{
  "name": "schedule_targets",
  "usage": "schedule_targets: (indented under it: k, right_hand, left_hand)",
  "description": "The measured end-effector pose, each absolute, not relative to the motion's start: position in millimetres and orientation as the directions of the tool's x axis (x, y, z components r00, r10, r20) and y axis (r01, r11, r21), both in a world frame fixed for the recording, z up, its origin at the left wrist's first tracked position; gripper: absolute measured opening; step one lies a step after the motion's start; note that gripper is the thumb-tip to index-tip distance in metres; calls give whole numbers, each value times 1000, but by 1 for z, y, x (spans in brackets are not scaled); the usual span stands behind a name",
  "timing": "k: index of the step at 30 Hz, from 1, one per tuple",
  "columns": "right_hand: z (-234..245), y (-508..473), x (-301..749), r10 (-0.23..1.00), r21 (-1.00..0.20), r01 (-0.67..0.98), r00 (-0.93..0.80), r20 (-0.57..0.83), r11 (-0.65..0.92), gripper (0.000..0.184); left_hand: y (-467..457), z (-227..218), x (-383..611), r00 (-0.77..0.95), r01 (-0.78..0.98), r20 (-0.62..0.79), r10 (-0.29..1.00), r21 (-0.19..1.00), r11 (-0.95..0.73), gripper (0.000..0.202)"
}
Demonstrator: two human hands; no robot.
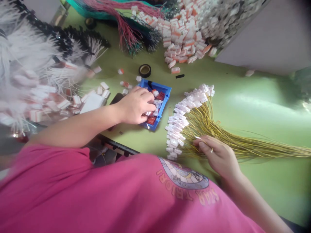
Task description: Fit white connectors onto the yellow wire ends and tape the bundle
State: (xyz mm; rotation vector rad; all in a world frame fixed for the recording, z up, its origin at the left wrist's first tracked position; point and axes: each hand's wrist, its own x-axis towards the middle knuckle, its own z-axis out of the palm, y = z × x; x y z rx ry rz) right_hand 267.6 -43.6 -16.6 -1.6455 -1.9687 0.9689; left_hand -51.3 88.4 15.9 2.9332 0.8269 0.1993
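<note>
My left hand (pixel 139 105) reaches into a small blue tray (pixel 163 111) with its fingers curled together over loose white connectors (pixel 157 103) and red pieces. Its fingertips are partly hidden, so what they grip does not show clearly. My right hand (pixel 217 152) is closed, thumb against forefinger, on a thin wire whose pale tip (pixel 198 138) sticks out past the thumb. Beneath and beside that hand lies a bundle of yellow-green wires (pixel 233 137). White connectors (pixel 178 124) sit along the bundle's fanned-out left end, between the tray and my right hand.
Rolls of black tape (pixel 145 70) lie beyond the tray. A heap of white and orange connectors (pixel 182 42) covers the back, beside pink and green wires (pixel 126 29). White wire bundles (pixel 26 55) crowd the left. A grey panel (pixel 269 38) stands at the back right.
</note>
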Motion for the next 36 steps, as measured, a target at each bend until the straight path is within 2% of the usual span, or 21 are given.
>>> schedule_targets:
  k: [5, 10, 16, 19, 22, 26, 28, 31, 34, 36]
  right_hand:
    - [-18, -44, 268, 962, -728, 682, -241, -126, 76, 28]
    - [-19, -45, 270, 962, -725, 686, -237, -135, 67, 28]
    - [-19, -43, 271, 966, -719, 691, -231, -120, 75, 26]
    - [-21, -46, 270, 970, -696, 710, -229, -79, 111, 19]
    - [-19, -49, 271, 972, -634, 752, -233, -1, 180, 14]
    - [-4, -42, 275, 949, -570, 774, -314, 33, 275, 23]
    - [7, -30, 275, 936, -563, 772, -351, 7, 294, 28]
    - [20, -8, 272, 899, -584, 769, -413, -145, 259, 32]
    - [27, 11, 266, 808, -627, 735, -520, -278, 258, 31]
    - [33, 22, 264, 726, -652, 679, -629, -279, 337, 34]
  left_hand:
    - [87, 11, -50, 819, 499, 228, 527, 173, -849, 10]
    - [94, 17, -54, 690, 565, 284, 666, 363, -741, 15]
    - [122, 20, -60, 540, 571, 352, 765, 515, -640, 10]
    - [136, 15, -60, 470, 578, 384, 794, 546, -606, 6]
    - [142, 8, -59, 394, 581, 445, 804, 558, -593, 10]
    - [134, 5, -53, 321, 614, 371, 872, 619, -489, 12]
    - [123, 6, -48, 308, 591, 335, 891, 667, -455, 13]
    - [101, 8, -38, 275, 500, 321, 906, 757, -420, 18]
    - [86, 9, -34, 285, 439, 307, 908, 801, -408, 19]
    - [81, 8, -34, 292, 431, 301, 908, 806, -406, 19]
